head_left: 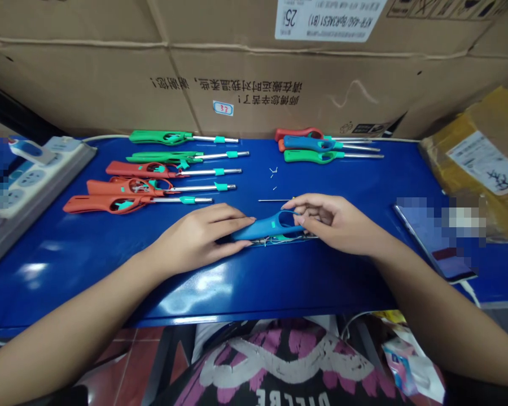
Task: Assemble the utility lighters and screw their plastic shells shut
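A blue utility lighter (265, 224) lies across the near middle of the table, its casing partly apart so that thin wires and green inner parts show along the near edge. My left hand (205, 232) grips its handle end between thumb and fingers. At the other end, my right hand (332, 223) pinches the casing near the finger loop; the lighter's tip is hidden there. Just beyond it lies a thin screwdriver (275, 200), its handle mostly covered by my right hand. Small screws (273, 171) are scattered farther back.
Several red and green lighters (152, 170) lie at left, some with gaping casings. More lighters (317, 144) are grouped at back right. A power strip (29, 180) runs along the left, a phone (432, 242) and taped parcel (482, 158) at right. A large carton (245, 67) walls the back.
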`<action>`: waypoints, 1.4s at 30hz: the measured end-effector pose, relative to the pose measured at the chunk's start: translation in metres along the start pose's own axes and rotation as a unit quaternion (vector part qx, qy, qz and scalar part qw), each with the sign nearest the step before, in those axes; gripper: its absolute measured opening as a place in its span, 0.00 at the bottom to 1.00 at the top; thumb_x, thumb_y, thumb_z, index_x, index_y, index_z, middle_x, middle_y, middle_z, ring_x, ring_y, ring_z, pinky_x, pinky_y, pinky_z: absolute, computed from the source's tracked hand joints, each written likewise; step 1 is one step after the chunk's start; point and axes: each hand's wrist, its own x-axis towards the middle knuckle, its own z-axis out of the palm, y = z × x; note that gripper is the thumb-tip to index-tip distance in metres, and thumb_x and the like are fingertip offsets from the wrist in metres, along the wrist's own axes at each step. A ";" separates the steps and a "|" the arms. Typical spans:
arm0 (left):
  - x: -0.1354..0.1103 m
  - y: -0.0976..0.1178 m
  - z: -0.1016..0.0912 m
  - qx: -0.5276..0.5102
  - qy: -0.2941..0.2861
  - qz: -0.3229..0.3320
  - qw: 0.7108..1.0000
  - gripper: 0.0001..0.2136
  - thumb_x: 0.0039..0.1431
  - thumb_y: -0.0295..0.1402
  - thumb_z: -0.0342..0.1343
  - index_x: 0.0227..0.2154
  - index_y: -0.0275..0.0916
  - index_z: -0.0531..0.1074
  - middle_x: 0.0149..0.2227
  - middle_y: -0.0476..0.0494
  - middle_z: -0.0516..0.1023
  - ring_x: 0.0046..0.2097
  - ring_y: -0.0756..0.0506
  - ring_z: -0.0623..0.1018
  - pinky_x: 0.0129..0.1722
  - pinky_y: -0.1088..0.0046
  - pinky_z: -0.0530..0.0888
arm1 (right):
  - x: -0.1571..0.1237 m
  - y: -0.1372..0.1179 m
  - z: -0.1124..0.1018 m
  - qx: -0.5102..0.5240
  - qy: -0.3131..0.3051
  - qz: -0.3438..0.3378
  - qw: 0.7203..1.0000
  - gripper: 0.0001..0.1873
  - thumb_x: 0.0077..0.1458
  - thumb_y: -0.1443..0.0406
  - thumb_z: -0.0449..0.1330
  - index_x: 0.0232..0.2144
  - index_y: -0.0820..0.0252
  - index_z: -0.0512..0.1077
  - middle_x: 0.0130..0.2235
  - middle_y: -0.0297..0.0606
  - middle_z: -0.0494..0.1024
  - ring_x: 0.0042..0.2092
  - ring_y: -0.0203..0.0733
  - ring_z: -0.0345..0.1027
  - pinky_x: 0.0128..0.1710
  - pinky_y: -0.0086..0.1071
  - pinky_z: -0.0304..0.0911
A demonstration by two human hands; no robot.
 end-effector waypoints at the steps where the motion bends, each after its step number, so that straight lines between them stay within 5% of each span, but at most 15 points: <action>1: 0.001 0.001 0.000 -0.009 -0.002 -0.006 1.000 0.15 0.65 0.34 0.61 0.52 0.34 0.76 0.45 0.37 0.82 0.44 0.44 0.81 0.46 0.66 0.80 | 0.000 0.000 0.000 -0.061 0.000 -0.029 0.998 0.16 0.62 0.58 0.61 0.50 0.56 0.74 0.38 0.36 0.75 0.37 0.39 0.70 0.39 0.36 0.68; 7: 0.002 0.005 -0.002 0.009 -0.047 -0.012 0.999 0.14 0.65 0.36 0.59 0.49 0.35 0.78 0.41 0.40 0.83 0.42 0.42 0.79 0.42 0.65 0.79 | -0.001 0.000 0.001 -0.239 -0.045 -0.126 0.962 0.16 0.59 0.58 0.66 0.48 0.52 0.73 0.46 0.37 0.77 0.50 0.45 0.70 0.51 0.38 0.65; 18: -0.001 0.004 -0.002 0.063 -0.099 -0.033 0.992 0.15 0.67 0.39 0.57 0.52 0.39 0.76 0.46 0.42 0.82 0.44 0.43 0.80 0.44 0.67 0.77 | 0.002 0.004 0.004 -0.271 -0.077 -0.140 0.949 0.18 0.61 0.61 0.63 0.52 0.53 0.70 0.51 0.41 0.73 0.55 0.48 0.67 0.55 0.42 0.64; 36: -0.002 0.009 0.002 0.041 -0.102 -0.081 0.991 0.14 0.66 0.40 0.59 0.50 0.41 0.78 0.43 0.45 0.81 0.43 0.44 0.81 0.39 0.70 0.76 | 0.000 0.010 0.008 -0.291 -0.066 -0.155 0.942 0.17 0.61 0.59 0.63 0.52 0.53 0.72 0.51 0.42 0.75 0.55 0.49 0.69 0.60 0.48 0.64; 42: -0.001 0.010 0.007 0.083 -0.080 -0.066 0.991 0.12 0.65 0.38 0.60 0.47 0.39 0.78 0.40 0.45 0.81 0.40 0.44 0.81 0.35 0.71 0.75 | 0.001 0.011 0.010 -0.279 -0.048 -0.142 0.949 0.18 0.62 0.58 0.63 0.53 0.53 0.72 0.51 0.41 0.75 0.53 0.47 0.72 0.51 0.40 0.70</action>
